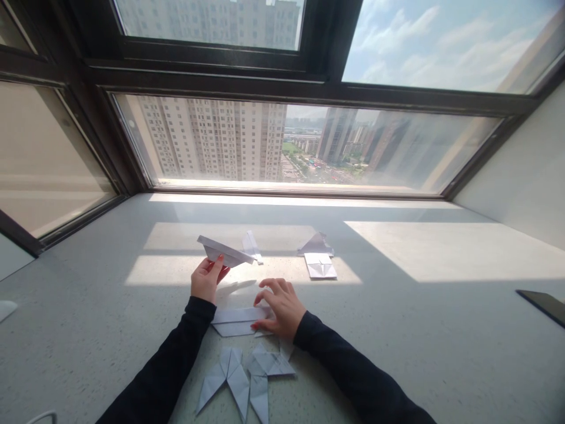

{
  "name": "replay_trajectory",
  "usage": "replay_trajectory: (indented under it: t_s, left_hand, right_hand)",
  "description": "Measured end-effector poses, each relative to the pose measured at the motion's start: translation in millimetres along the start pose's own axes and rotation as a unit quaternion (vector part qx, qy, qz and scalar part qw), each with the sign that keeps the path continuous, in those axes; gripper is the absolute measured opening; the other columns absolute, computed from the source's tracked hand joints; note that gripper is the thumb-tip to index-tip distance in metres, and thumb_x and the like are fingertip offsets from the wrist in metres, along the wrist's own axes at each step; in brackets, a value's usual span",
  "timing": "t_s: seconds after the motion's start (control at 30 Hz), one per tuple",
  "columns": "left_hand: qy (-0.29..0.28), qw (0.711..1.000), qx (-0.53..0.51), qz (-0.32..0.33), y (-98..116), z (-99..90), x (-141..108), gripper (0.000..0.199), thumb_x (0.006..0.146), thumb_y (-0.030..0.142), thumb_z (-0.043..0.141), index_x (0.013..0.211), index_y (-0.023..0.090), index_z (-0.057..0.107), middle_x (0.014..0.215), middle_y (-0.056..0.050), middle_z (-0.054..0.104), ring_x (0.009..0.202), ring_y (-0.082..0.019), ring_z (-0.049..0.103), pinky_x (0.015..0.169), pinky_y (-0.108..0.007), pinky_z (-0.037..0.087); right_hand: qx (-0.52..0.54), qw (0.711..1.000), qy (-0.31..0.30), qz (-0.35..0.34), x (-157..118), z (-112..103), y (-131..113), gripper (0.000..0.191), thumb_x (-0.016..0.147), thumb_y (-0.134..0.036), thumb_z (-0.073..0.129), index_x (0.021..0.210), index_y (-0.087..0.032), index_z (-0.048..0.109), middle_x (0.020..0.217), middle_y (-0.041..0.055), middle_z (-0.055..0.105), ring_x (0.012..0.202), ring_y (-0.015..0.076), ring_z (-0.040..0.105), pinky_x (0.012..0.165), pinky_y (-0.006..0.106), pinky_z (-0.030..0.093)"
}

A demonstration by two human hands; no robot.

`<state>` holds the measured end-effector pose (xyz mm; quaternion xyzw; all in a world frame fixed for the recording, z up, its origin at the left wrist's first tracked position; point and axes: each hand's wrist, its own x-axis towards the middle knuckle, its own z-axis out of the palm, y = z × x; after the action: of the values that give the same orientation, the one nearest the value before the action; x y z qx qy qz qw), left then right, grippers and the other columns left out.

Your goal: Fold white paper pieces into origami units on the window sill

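Observation:
My left hand (208, 279) pinches a folded paper piece (225, 252) with slanted ends, raised above the sill. My right hand (279, 307) has its thumb and fingers curved apart, over the right end of a flat folded paper strip (236, 321). Whether its fingertips touch that strip I cannot tell. Close to me lie two pointed paper foldings, one on the left (226, 380) and one on the right (267, 371). Part of another small paper piece shows under my right wrist.
Farther back lie a small folded paper (251, 246) and a square paper folding (319, 265) with a pointed paper (318, 242) behind it. A dark flat device (544, 306) rests at the right edge. The window frame (291, 191) bounds the pale sill (397, 330).

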<state>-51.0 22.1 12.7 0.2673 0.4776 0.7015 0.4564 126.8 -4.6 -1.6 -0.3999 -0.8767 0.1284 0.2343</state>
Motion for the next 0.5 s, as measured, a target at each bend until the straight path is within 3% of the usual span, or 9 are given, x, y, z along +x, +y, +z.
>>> replay_trajectory:
  t_s: [0.13,0.27,0.4,0.5]
  left_hand:
    - [0.036,0.998,-0.038,0.031,6,-1.3,3,0.019,0.058,0.018,0.066,0.075,0.013,0.058,0.071,-0.001,0.063,0.067,-0.012,0.060,0.076,-0.030,0.048]
    - [0.037,0.994,-0.068,0.072,10,-0.2,2,0.033,0.059,0.012,0.065,0.089,0.017,0.053,0.090,-0.002,0.061,0.078,-0.013,0.059,0.075,-0.029,0.049]
    - [0.013,0.996,-0.047,0.076,6,0.5,0,0.044,0.062,0.014,0.062,0.102,0.021,0.045,0.104,-0.004,0.056,0.087,-0.016,0.057,0.075,-0.030,0.050]
    - [-0.042,0.999,-0.009,0.027,-2,3.3,-8,0.049,0.064,0.017,0.061,0.108,0.023,0.039,0.103,-0.005,0.055,0.088,-0.016,0.057,0.077,-0.031,0.048]
  right_hand:
    - [0.062,0.998,-0.007,0.032,1,3,0,0.026,0.054,-0.030,0.071,0.071,-0.019,0.054,0.092,0.0028,0.054,0.086,0.0200,0.045,0.076,0.037,0.035]
    - [0.206,0.970,0.067,0.111,6,1,9,0.017,0.063,-0.030,0.063,0.065,-0.018,0.051,0.069,0.0001,0.053,0.066,0.0136,0.048,0.060,0.027,0.039]
    - [0.371,0.888,0.198,0.187,10,-5,23,0.024,0.063,-0.039,0.060,0.065,-0.018,0.048,0.054,-0.0039,0.048,0.047,0.0086,0.042,0.044,0.021,0.035]
    - [0.492,0.806,0.241,0.223,12,-10,29,0.029,0.062,-0.043,0.060,0.068,-0.019,0.046,0.045,-0.0067,0.046,0.036,0.0066,0.037,0.034,0.019,0.028]
